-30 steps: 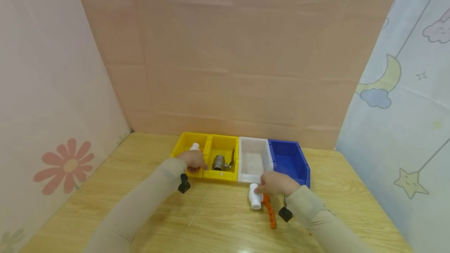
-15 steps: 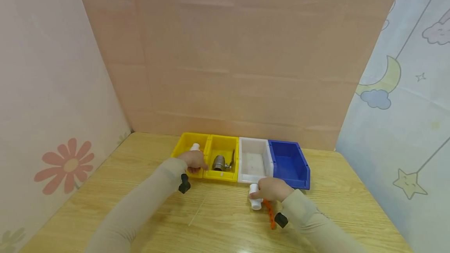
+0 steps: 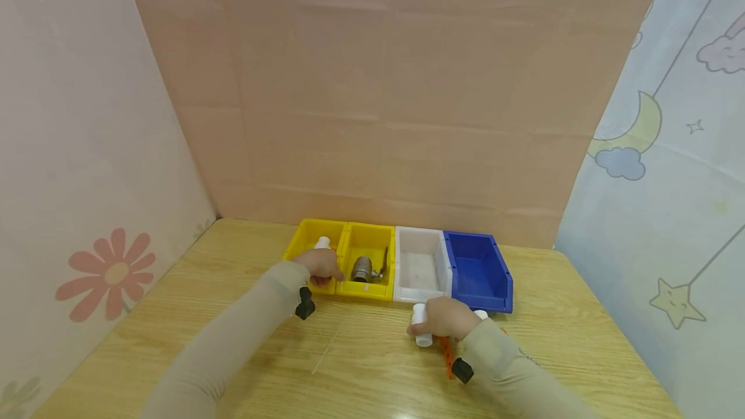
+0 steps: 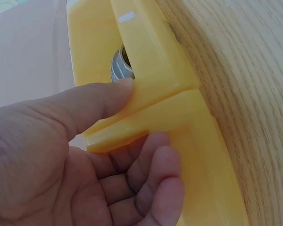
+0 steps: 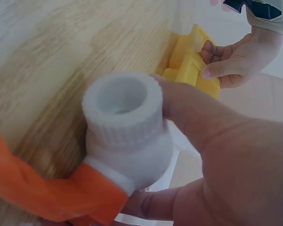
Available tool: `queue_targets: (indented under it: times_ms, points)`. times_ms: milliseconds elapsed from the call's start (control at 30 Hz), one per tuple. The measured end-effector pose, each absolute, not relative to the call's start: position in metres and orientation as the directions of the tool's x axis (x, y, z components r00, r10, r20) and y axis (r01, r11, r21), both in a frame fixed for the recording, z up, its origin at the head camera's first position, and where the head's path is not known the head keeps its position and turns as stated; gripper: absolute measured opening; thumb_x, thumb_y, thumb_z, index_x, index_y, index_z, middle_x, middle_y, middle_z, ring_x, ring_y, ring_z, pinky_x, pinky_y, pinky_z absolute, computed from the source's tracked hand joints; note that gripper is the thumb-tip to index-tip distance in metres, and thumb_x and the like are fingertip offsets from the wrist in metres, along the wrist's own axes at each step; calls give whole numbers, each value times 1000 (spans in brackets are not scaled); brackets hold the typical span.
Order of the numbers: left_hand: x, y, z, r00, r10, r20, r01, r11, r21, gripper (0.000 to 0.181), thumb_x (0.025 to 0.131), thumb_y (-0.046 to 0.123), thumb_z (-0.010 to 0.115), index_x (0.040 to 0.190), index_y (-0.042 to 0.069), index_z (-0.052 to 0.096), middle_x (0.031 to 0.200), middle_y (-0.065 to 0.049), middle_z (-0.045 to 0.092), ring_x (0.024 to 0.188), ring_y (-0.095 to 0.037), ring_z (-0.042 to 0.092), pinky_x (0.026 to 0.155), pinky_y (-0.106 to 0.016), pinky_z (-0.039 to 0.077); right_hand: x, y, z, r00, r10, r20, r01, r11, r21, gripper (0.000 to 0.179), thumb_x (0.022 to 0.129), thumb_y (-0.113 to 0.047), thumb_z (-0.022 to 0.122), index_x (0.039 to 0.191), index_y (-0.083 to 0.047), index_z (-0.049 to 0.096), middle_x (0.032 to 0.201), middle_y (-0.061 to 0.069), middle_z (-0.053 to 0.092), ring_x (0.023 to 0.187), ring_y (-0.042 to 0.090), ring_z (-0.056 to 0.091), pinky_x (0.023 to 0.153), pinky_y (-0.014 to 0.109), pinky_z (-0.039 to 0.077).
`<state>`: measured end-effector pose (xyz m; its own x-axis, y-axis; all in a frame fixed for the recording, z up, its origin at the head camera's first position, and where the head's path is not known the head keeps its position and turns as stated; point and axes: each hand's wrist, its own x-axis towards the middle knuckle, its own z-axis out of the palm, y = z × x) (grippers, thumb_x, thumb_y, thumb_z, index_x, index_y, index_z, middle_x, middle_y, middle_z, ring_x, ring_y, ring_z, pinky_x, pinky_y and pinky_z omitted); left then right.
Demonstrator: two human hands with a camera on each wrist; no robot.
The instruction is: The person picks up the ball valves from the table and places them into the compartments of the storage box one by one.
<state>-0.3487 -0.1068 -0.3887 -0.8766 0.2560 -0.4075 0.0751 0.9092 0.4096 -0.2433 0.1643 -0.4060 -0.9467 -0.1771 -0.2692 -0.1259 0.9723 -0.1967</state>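
Note:
In the head view my right hand (image 3: 448,317) grips a white plastic ball valve (image 3: 420,324) with an orange lever handle, low over the table in front of the white bin. The right wrist view shows the thumb against the valve body (image 5: 129,150) and fingers under it, beside the orange handle (image 5: 52,193). My left hand (image 3: 319,266) rests at the front of the two yellow bins, fingers loosely curled and thumb at the divider (image 4: 146,110). Another white valve (image 3: 323,243) lies in the leftmost yellow bin. A metal ball valve (image 3: 363,269) lies in the second yellow bin.
From left to right stand two yellow bins (image 3: 367,233), a white bin (image 3: 421,296) and a blue bin (image 3: 478,270), side by side at the back of the wooden table (image 3: 349,367). A further white piece (image 3: 480,314) shows behind the right wrist.
My right hand has moved slightly toward me and closed its fingers round the white valve, which stays in nearly the same place. The left hand has not moved.

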Motion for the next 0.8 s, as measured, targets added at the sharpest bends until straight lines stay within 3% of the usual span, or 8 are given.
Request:
queue_targets:
  times_ms: [167, 533, 800]
  points:
    - [-348, -107, -388, -875, 259, -410, 77, 909, 410, 29, 90, 31, 68, 72, 9, 63, 57, -1, 44, 50, -14, 41, 49, -24, 40, -243, 163, -409, -947, -168, -273, -110, 970, -216, 43, 79, -46, 75, 70, -9, 54, 64, 4, 54, 49, 18, 51, 45, 30, 41]
    - [-348, -107, -388, -877, 262, -403, 79, 906, 416, 29, 91, 31, 68, 72, 9, 64, 57, -1, 44, 50, -14, 41, 49, -24, 40, -243, 160, -411, -955, -186, -232, -137, 968, -212, 38, 79, -39, 74, 70, -7, 54, 65, 4, 52, 56, 19, 48, 52, 31, 38]
    - [-348, -107, -389, -878, 269, -397, 95, 909, 405, 29, 91, 31, 68, 71, 10, 64, 57, -1, 45, 50, -13, 42, 49, -23, 41, -243, 160, -411, -950, -199, -242, -142, 962, -232, 37, 78, -37, 75, 71, -8, 54, 64, 4, 52, 55, 18, 48, 50, 30, 38]
